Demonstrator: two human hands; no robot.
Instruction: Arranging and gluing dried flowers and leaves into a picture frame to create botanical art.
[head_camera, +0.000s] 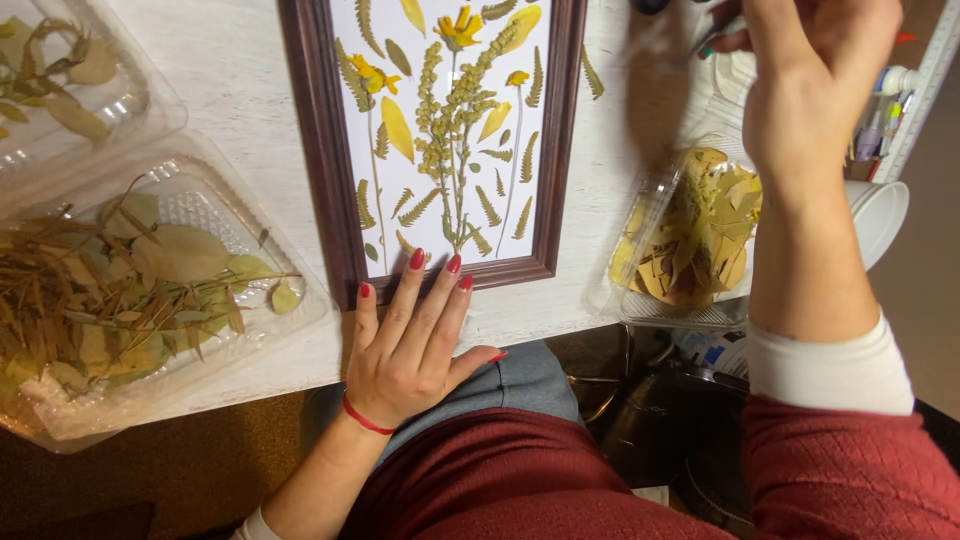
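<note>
Left hand (405, 345) lies flat, fingers spread wide, holding nothing, tips on the near edge of the dark brown wooden frame (322, 150) of pressed yellow flowers, mid-surface. Right hand (800, 90) hovers far right; can't tell its grip. Three clear plastic trays of dried leaves: two left (190, 190) (120, 100), one right (640, 215). White wooden surface (235, 80) has little open room, just strips beside the frame.

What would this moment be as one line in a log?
left hand: flat on frame's lower edge | right hand: raised above leaf tray, grip unclear | pressed flowers: inside frame
</note>
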